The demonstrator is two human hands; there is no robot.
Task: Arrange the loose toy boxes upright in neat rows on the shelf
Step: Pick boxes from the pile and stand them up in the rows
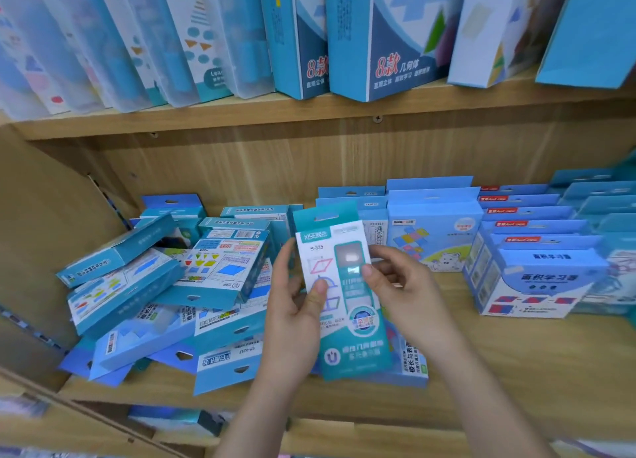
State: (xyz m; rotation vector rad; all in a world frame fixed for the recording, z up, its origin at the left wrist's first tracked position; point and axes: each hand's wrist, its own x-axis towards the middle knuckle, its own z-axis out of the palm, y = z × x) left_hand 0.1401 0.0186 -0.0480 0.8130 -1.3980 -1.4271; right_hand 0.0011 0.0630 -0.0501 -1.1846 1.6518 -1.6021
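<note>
A teal and white toy box (344,285) marked S-335 is held upright in front of the wooden shelf (516,371). My left hand (296,316) grips its left edge, thumb on the front. My right hand (402,285) pinches its right edge. A jumbled pile of loose blue boxes (165,285) lies flat and tilted on the left half of the shelf. Neat upright rows of blue boxes (430,230) stand at the back middle, and more rows (537,261) fill the right.
The upper shelf board (309,113) carries tall blue and translucent boxes (389,34) leaning left. A wooden side wall (44,223) closes the shelf on the left. Bare shelf wood shows at the front right. A lower shelf (172,419) holds more packets.
</note>
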